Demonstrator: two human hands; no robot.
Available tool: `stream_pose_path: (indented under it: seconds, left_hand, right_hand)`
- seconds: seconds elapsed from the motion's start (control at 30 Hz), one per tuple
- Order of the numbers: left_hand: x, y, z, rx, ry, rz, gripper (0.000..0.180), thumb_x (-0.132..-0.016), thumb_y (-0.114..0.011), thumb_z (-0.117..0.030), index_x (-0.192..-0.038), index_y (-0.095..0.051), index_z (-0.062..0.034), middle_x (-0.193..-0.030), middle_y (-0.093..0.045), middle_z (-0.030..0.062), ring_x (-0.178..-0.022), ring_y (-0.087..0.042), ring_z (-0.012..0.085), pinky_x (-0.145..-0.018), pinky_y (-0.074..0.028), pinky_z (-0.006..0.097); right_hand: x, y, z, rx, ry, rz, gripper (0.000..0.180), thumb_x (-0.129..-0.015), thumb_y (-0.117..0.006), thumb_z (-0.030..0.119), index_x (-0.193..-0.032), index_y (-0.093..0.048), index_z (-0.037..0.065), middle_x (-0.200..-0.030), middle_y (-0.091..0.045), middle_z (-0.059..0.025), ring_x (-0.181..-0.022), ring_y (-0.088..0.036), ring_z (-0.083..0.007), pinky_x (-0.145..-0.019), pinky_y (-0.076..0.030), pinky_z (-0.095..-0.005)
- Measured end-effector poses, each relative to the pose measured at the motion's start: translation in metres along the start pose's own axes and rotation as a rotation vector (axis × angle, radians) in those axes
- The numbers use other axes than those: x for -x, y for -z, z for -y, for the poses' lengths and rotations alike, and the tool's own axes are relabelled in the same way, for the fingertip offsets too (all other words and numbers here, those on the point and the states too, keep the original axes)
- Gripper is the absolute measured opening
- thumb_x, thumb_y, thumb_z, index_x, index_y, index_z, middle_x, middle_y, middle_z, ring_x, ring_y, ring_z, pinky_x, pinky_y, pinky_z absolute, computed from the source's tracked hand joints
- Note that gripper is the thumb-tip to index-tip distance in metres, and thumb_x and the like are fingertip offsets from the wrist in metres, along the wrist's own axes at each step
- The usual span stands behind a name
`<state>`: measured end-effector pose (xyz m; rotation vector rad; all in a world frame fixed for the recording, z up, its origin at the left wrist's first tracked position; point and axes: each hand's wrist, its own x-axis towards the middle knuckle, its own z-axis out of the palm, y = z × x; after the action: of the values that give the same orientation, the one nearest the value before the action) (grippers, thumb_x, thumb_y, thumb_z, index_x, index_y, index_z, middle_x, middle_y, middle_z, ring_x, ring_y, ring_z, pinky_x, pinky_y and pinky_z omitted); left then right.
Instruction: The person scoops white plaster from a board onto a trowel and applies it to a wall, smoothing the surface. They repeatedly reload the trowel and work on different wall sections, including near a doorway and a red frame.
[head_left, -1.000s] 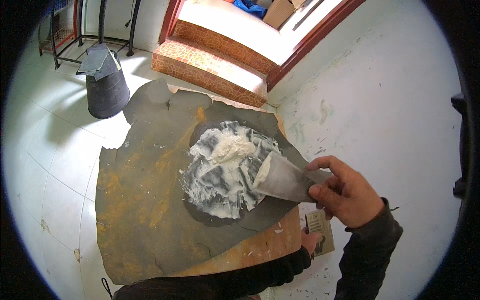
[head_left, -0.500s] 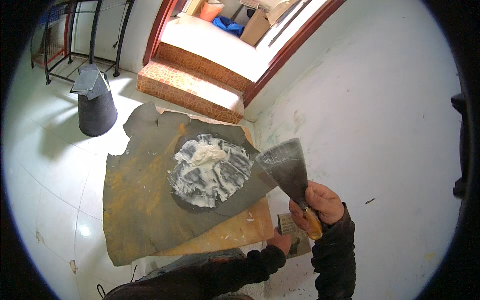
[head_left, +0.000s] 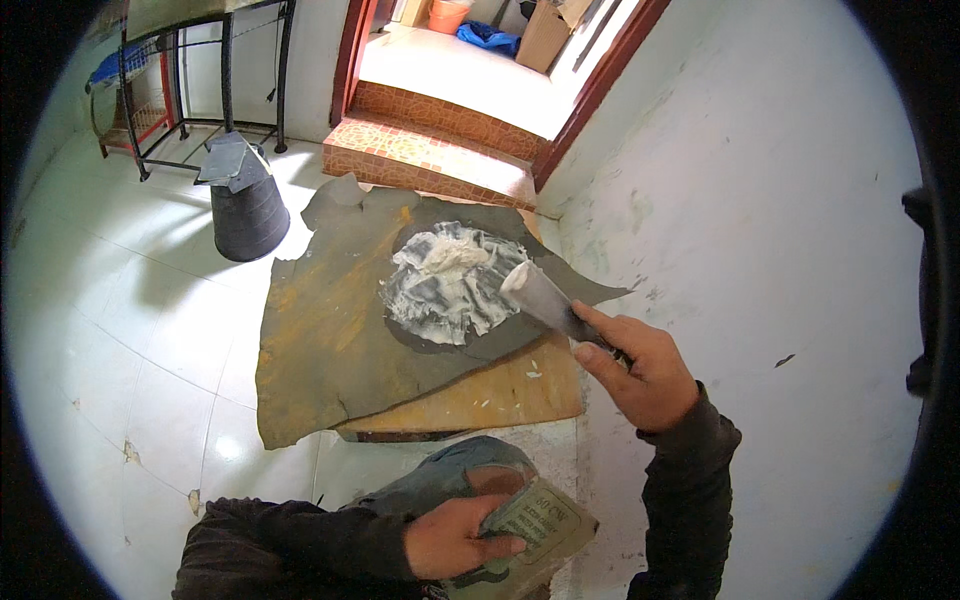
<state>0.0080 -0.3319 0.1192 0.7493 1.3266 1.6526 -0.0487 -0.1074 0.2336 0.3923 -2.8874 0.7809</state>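
My right hand (head_left: 640, 370) grips a putty knife (head_left: 543, 300), its blade pointing up and left with white paste at the tip. In the picture that tip overlaps the right edge of a spread of white putty (head_left: 450, 280); whether they touch I cannot tell. The putty lies on a large ragged grey sheet (head_left: 320, 340) with yellowish stains and a darker patch round the putty. Low in the view, my left hand (head_left: 455, 540) is closed on a bent piece of sandpaper (head_left: 550, 530), its printed grey-green back showing, above my knee.
Under the sheet is a wooden board (head_left: 500, 390). A black bucket (head_left: 250, 215) topped with a grey piece stands at the left, before a black metal rack (head_left: 228, 70). Tiled steps (head_left: 430, 150) lead to a doorway. A white wall (head_left: 780, 250) fills the right side.
The putty knife has turned from its broad face to a narrower view and now has paste at its tip. My left hand has come left with the sandpaper. The whole view has shifted.
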Motion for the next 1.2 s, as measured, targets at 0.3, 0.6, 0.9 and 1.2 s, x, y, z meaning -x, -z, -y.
stream_pose_path:
  seconds: [0.3, 0.6, 0.9, 1.2]
  left_hand:
    - [0.078, 0.08, -0.117, -0.278, -0.206, -0.311, 0.054, -0.071, -0.082, -0.024, -0.108, -0.052, 0.0014, -0.086, -0.068, 0.0115, -0.08, -0.068, 0.0176, -0.07, -0.054, 0.03]
    - [0.024, 0.1, -0.146, -1.464, -0.291, 0.271, 0.068, -0.067, -0.075, -0.051, -0.1, -0.05, 0.0035, -0.108, -0.055, 0.0208, -0.109, -0.053, 0.0314, -0.088, -0.042, 0.042]
    - [-0.005, 0.103, -0.105, -1.322, -0.354, 0.282, 0.069, -0.062, -0.075, -0.04, -0.107, -0.049, 0.0061, -0.135, -0.037, 0.0318, -0.113, -0.043, 0.0331, -0.088, -0.038, 0.04]
    - [-0.013, 0.106, -0.098, -1.292, -0.326, 0.208, 0.064, -0.06, -0.075, -0.047, -0.094, -0.05, 0.0016, -0.133, -0.038, 0.0325, -0.108, -0.047, 0.0366, -0.081, -0.043, 0.04]
  right_hand:
    - [0.014, -0.006, 0.011, 0.203, -0.098, 0.037, 0.04, -0.083, -0.064, 0.021, -0.118, -0.059, 0.003, -0.074, -0.054, -0.0185, -0.065, -0.055, -0.0353, -0.059, -0.045, -0.0412]
    - [0.005, -0.015, 0.031, 0.296, -0.228, 0.087, 0.039, -0.081, -0.064, 0.018, -0.117, -0.061, 0.003, -0.07, -0.054, -0.0169, -0.058, -0.055, -0.0307, -0.056, -0.045, -0.0388]
    - [0.006, -0.016, 0.037, 0.281, -0.304, 0.133, 0.035, -0.082, -0.062, 0.02, -0.112, -0.062, 0.003, -0.071, -0.054, -0.0163, -0.059, -0.058, -0.0333, -0.055, -0.047, -0.0417]
    - [0.001, -0.018, 0.047, 0.338, -0.323, 0.161, 0.034, -0.083, -0.059, 0.019, -0.112, -0.062, 0.002, -0.071, -0.053, -0.0148, -0.057, -0.057, -0.032, -0.052, -0.047, -0.0419]
